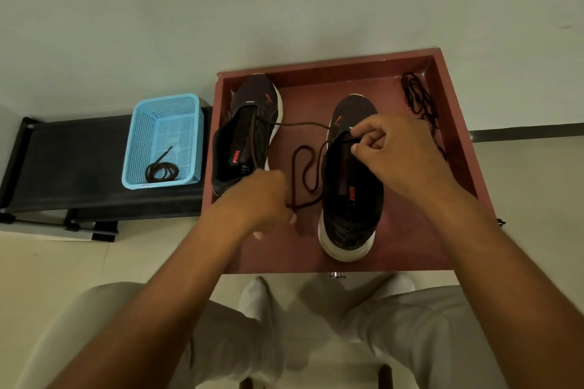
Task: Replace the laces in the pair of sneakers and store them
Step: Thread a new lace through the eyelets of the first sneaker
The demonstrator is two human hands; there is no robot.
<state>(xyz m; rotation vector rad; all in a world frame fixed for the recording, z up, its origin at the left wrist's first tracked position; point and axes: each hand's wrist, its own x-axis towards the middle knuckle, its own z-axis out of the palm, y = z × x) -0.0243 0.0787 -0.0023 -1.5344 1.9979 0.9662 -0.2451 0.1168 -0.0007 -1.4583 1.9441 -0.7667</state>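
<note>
Here, both grips pinched tight on the dark lace (305,164): left hand (259,196), right hand (392,151) at the right sneaker (350,199).

Bare tray (448,224) floor at 12 o'clock between both sneakers; loose lace (308,167) loops across the middle gap. Spare laces (420,98) crowd the tray's 2 o'clock corner.
</note>
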